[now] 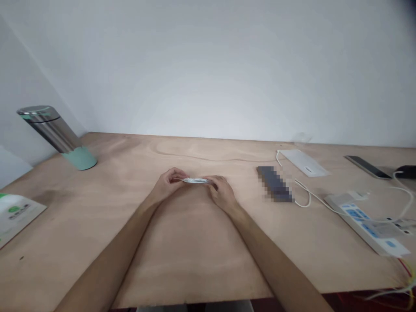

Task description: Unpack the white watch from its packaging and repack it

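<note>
Silver packet point(195, 180), small and shiny, is pinched between the two hands; its exact kind is too small to tell. The left hand point(167, 183) clamps its left end and the right hand point(221, 193) its right end, so the hands are close together on the one thing. Both reach in from the bottom corners of the view over a plywood table point(97, 208), with the packet held above its middle, towards the near side.

Just right of the right hand lies a dark oblong point(274, 184), too pixelated to name. A white cable point(302, 200) curls beside it, and more white cable runs around a white power strip point(364, 223) near the right edge. Behind the oblong lies a flat white pad point(303, 162). Farther right, a phone point(367, 167) lies near the back of the table, beside a black object point(406, 172). Well left of the hands stands a steel flask point(48, 128) with a mint-green base, and a white-and-green bag point(16, 216) lies at the left edge.
</note>
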A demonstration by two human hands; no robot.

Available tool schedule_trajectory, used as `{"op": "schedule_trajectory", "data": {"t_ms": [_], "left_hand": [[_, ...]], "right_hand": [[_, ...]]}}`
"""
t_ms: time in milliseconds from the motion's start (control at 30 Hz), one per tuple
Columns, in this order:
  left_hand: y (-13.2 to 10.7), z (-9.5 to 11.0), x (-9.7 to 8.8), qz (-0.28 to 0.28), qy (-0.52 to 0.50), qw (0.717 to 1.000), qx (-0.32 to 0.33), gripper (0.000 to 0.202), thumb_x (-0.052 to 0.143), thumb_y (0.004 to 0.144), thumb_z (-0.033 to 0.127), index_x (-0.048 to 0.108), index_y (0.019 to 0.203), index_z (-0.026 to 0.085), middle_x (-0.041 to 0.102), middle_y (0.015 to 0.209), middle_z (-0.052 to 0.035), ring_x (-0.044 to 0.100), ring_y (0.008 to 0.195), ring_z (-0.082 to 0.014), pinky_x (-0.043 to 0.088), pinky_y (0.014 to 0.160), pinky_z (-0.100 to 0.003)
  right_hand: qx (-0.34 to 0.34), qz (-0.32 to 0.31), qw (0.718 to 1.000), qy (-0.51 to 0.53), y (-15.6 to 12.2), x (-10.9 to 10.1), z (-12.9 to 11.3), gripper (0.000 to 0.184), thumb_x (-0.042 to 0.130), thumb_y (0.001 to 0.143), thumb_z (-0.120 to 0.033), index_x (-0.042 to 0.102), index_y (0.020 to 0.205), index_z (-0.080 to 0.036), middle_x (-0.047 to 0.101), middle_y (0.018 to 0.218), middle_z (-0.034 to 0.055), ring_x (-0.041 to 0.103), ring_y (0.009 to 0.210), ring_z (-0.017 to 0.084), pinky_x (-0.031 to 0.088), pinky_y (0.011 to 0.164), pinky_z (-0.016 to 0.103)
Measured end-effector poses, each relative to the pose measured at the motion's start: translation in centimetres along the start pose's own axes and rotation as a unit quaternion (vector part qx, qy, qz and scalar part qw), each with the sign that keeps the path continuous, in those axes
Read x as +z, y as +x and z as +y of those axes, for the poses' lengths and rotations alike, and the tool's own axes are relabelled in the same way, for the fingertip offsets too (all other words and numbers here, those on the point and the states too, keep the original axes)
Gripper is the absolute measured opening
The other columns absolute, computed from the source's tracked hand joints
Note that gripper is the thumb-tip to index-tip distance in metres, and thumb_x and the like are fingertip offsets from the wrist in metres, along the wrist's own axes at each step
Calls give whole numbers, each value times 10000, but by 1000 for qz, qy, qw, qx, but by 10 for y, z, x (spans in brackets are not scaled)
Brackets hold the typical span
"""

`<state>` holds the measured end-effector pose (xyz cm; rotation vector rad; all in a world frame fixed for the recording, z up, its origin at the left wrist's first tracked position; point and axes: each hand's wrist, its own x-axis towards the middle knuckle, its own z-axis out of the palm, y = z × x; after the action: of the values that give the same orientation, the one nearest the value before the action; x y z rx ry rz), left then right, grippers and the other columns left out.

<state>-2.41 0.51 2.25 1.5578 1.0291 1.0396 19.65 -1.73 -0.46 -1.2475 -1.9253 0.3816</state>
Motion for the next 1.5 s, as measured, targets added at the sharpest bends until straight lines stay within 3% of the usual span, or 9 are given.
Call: {"op": "schedule_trajectory", "data": {"t_ms": [200, 333, 533, 667, 800, 900, 1000, 1200, 1500], "left_hand": [[1, -3, 1, 8, 10, 1000, 10, 321, 707, 678, 402, 623, 875, 162, 709, 958, -82, 667, 855, -217, 518, 763, -329], [1, -5, 5, 52, 47, 997, 18, 313, 676, 711, 403, 661, 916, 167, 704, 878, -53, 657, 787, -187, 509, 707, -290], [3, -6, 12, 71, 33, 997, 29, 382, 672, 714, 374, 562, 1016, 167, 647, 848, -27, 643, 802, -164, 508, 732, -288], [2, -7, 16, 63, 28, 997, 45, 426, 657, 717, 325, 486, 1081, 183, 620, 865, -16, 646, 806, -157, 522, 745, -299], [0, -10, 18, 35, 70, 996, 50, 468, 632, 740, 300, 450, 1158, 196, 629, 972, -34, 649, 826, -158, 535, 745, -308], [-2, -13, 18, 15, 146, 987, 58, 455, 643, 732, 289, 513, 1158, 193, 630, 1060, -57, 637, 835, -163, 537, 754, -319], [-2, -13, 18, -3, 213, 975, 67, 431, 650, 727, 273, 565, 1139, 177, 633, 1078, -78, 626, 854, -176, 529, 772, -329], [-2, -12, 16, -36, 300, 947, 108, 420, 636, 765, 326, 584, 1158, 188, 643, 1063, -80, 588, 962, -219, 471, 885, -386], [-1, -17, 14, -19, 350, 927, 131, 398, 638, 774, 400, 603, 1111, 190, 584, 981, -67, 534, 961, -222, 445, 893, -388]], "right_hand": [[5, 9, 1000, -4, 1, 1, 2, 228, 477, 898, -205, 618, 1075, -234, 658, 1059, 52, 554, 1019, 203, 418, 916, 346], [31, 31, 999, -23, 2, 1, 2, 180, 457, 913, -256, 620, 967, -202, 650, 980, 78, 549, 963, 217, 426, 864, 346], [63, 60, 996, 29, 3, 1, 0, 155, 470, 884, -264, 606, 853, -195, 654, 895, 65, 572, 877, 203, 439, 824, 330], [117, 82, 987, 79, 2, 2, 3, 236, 469, 867, -293, 590, 1039, -186, 664, 955, 71, 600, 890, 199, 460, 814, 329], [159, 94, 977, 102, 2, 2, 2, 398, 490, 852, -307, 467, 1231, -186, 662, 843, 29, 618, 810, 189, 473, 769, 318], [183, 90, 974, 97, 3, 1, 2, 392, 524, 832, -295, 459, 1203, -190, 660, 778, 7, 622, 754, 185, 473, 737, 310], [201, 87, 972, 83, 3, 0, 5, 265, 536, 822, -287, 520, 1074, -206, 662, 749, -5, 623, 724, 177, 472, 730, 306], [177, 94, 978, 66, 2, 2, 13, 91, 529, 803, -281, 581, 818, -208, 644, 838, 17, 607, 714, 157, 480, 722, 298], [129, 67, 989, -13, 3, 2, 17, 138, 510, 791, -204, 647, 803, -190, 671, 832, 45, 605, 785, 182, 472, 795, 328]]}}
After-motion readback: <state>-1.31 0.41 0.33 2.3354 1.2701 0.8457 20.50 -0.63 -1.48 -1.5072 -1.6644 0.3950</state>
